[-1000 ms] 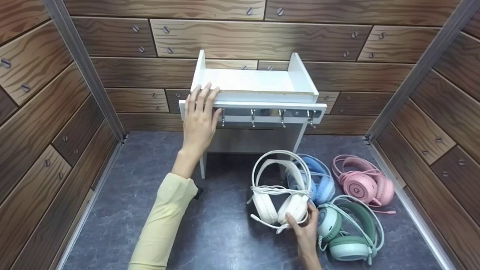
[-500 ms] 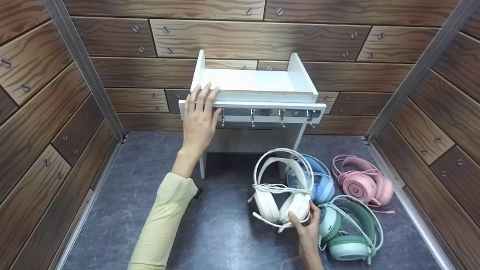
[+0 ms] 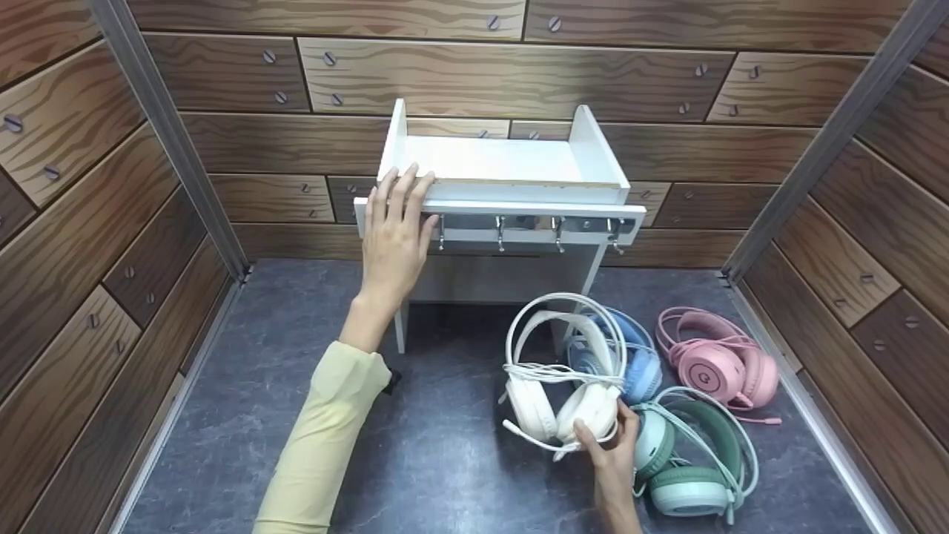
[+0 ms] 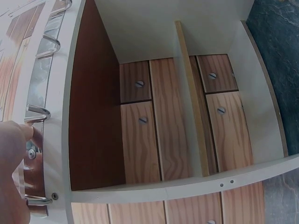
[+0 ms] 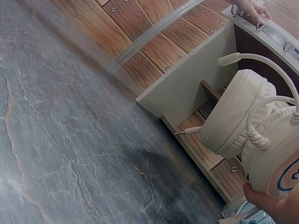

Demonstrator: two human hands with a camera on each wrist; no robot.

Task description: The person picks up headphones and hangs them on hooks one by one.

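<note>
A white headset [image 3: 565, 371] with its cable wound round it is held up off the floor by my right hand [image 3: 612, 467]. The thumb and fingers grip its right ear cup [image 3: 589, 411]; part of the grip is hidden behind the cup. In the right wrist view the headset's ear cup [image 5: 236, 112] shows close up, along with a boom microphone and a plug. My left hand [image 3: 394, 248] rests on the upper left front of a small white shelf unit [image 3: 504, 193], straight fingers over the top edge. Metal hooks [image 3: 559, 233] line the unit's front board.
On the floor to the right lie a blue headset [image 3: 641, 371], a pink headset [image 3: 719, 367] and a green headset [image 3: 689, 475], each with its cable bundled. Wood-patterned walls [image 3: 519, 78] with metal corner rails enclose the dark floor [image 3: 445, 452].
My right hand and the white headset have shifted slightly to the right, in front of the blue headset. The left hand stays in place on the shelf unit.
</note>
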